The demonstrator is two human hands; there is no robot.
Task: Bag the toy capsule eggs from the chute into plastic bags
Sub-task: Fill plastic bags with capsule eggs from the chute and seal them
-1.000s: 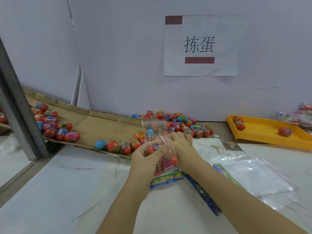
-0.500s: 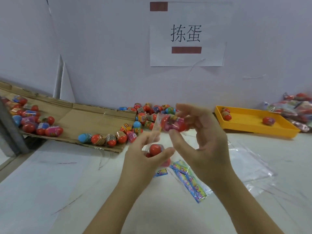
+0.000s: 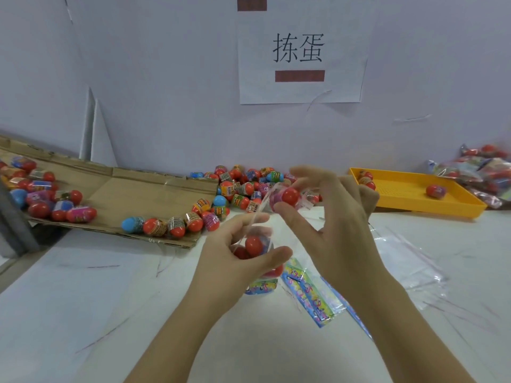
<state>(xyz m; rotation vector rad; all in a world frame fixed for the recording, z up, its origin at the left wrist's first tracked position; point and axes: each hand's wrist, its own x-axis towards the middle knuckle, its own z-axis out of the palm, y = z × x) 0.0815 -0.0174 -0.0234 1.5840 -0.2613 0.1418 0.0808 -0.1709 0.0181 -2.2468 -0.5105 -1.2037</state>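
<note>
Since second ago: both hands up off table, right hand (image 3: 331, 225) now at 1 o'clock of left hand (image 3: 235, 261). Right pinches red egg (image 3: 289, 196) at mouth of clear bag (image 3: 260, 230); left grips bag around bagged eggs (image 3: 253, 246). Step: filling. Next: push egg down, fetch more from chute (image 3: 132, 200), 10 o'clock.

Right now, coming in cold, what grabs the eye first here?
Both hands at centre: the left hand grips a clear bag with red eggs inside, and the right hand pinches a red-and-pink egg just above it. Behind, bright eggs litter the cardboard chute at left, with a yellow tray at right.
</note>
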